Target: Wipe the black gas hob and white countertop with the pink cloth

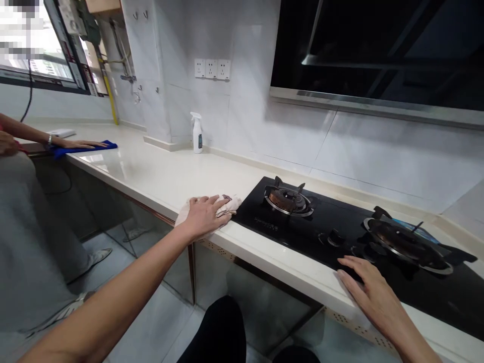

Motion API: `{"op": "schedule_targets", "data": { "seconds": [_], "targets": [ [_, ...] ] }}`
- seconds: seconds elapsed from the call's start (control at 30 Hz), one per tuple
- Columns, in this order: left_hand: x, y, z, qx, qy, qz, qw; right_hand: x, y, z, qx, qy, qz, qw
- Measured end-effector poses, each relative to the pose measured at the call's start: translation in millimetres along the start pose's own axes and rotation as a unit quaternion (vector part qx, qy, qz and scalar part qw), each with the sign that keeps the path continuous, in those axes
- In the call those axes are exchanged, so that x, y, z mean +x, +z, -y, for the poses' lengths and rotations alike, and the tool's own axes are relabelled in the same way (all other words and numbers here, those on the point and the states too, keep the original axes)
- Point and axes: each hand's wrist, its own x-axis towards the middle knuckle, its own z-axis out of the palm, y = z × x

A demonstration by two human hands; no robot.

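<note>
My left hand (204, 218) presses a crumpled whitish cloth (231, 204) onto the white countertop (151, 176), close to its front edge. The cloth bunches around the fingers and touches the left side of the black gas stove (302, 234). Over the stove's front edge, near the control knobs (335, 238), my right hand (368, 287) is empty, its fingers extended and the thumb apart. A left burner (289, 200) and a right burner (408, 244) sit on the glass top.
A white spray bottle (197, 133) stands against the wall. At far left, another person's hand (85, 144) rests on a blue cloth (109, 145). Above the stove hangs a black range hood (378, 60). Wall sockets (212, 69) are behind the counter.
</note>
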Motion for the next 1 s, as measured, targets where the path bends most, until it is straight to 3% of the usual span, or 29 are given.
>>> {"op": "schedule_targets", "data": {
  "seconds": [0.13,0.33,0.5,0.6,0.8,1.0],
  "targets": [
    [16.9,-2.9,-11.1,0.002,-0.013,0.063,0.998,15.2,3.6,5.6,-0.015,-0.025,0.001,1.000],
    [56.7,18.1,-15.1,-0.003,-0.025,0.057,0.998,12.9,22.4,8.1,-0.113,-0.063,-0.037,0.991],
    [98.7,38.5,-22.2,0.004,-0.044,0.056,0.997,12.6,18.8,12.0,-0.119,-0.046,-0.018,0.992],
    [105.7,40.2,-25.2,0.007,-0.045,0.057,0.997,14.5,16.3,14.2,-0.102,-0.035,-0.007,0.994],
    [79.7,26.5,-32.5,0.020,-0.053,0.061,0.997,15.7,19.8,10.2,-0.096,-0.005,-0.008,0.995],
    [12.4,-2.8,-26.4,0.017,-0.035,0.070,0.997,17.1,23.6,8.7,-0.134,0.029,-0.009,0.991]
  ]
}}
